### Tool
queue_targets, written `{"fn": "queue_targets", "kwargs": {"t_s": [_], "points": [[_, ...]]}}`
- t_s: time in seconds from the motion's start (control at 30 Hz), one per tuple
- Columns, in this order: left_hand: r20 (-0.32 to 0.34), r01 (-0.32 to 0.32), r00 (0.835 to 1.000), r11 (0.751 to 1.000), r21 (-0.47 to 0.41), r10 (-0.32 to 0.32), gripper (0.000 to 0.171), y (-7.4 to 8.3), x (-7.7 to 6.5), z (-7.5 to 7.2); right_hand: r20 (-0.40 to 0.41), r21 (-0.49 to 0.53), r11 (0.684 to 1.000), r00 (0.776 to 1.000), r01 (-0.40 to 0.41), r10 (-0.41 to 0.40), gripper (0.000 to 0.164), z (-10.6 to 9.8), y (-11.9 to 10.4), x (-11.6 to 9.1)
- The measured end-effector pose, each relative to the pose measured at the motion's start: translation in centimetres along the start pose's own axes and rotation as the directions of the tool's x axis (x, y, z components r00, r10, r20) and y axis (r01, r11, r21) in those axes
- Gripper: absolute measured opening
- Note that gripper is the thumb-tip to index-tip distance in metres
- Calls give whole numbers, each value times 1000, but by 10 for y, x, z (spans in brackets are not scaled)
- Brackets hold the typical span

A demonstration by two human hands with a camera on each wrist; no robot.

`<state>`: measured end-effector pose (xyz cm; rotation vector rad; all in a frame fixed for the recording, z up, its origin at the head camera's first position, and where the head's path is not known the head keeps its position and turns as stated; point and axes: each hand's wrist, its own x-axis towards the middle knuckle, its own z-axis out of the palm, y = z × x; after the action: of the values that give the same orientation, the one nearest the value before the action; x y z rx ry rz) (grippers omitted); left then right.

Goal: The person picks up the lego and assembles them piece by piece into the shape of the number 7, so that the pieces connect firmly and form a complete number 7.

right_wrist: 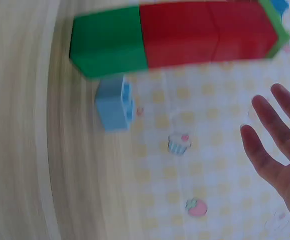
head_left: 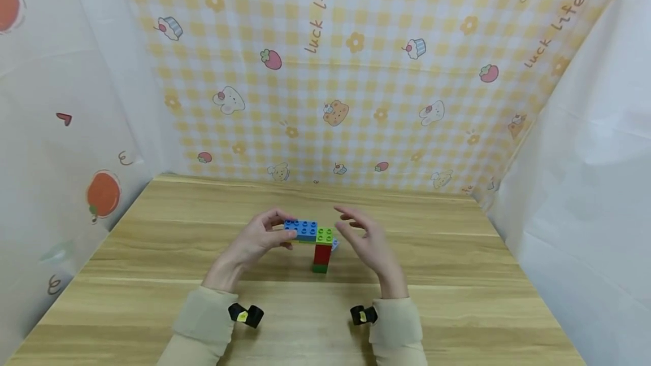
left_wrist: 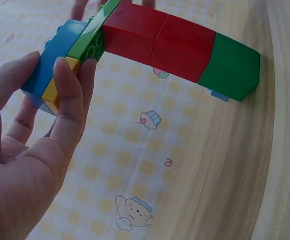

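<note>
A tower of toy building bricks stands on the table, with a dark green brick [left_wrist: 233, 67] at the bottom and two red bricks [right_wrist: 180, 34] stacked above it. A light green plate [head_left: 324, 235] tops the tower and juts out to the left. On its overhang sits a blue brick [head_left: 306, 229], with a yellow brick [left_wrist: 59, 89] beneath at the outer end. My left hand [head_left: 257, 240] pinches the blue and yellow bricks between thumb and fingers. To the right of the tower my right hand [head_left: 367, 243] hovers with fingers spread, holding nothing.
A light blue brick [right_wrist: 113, 103] lies on the wooden table [head_left: 407, 275] close beside the tower's base, on its right. A patterned cloth [head_left: 376, 83] hangs behind the table, and white sheets [head_left: 580, 185] hang at both sides.
</note>
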<state>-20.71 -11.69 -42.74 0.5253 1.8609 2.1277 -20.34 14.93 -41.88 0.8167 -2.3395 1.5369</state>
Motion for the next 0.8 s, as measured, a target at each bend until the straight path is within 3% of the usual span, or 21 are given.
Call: {"fn": "queue_targets", "kwargs": {"t_s": [0.13,0.23,0.4,0.6,0.8], "points": [[-6,10,1000,1000,6,-10,30,1,0,1,-77,-29,996,994,-86,83,28,-9,12,1],[-9,13,1000,1000,7,-13,29,1,0,1,-84,-70,986,986,-153,147,27,-9,20,1],[-9,19,1000,1000,7,-19,29,1,0,1,-15,-179,948,964,-264,265,30,-1,32,1],[-16,36,999,999,13,-36,30,3,-1,2,78,-246,886,903,-393,422,33,8,41,0],[-5,39,999,999,12,-39,31,5,-1,4,124,-259,864,872,-432,474,37,14,44,-1]]}}
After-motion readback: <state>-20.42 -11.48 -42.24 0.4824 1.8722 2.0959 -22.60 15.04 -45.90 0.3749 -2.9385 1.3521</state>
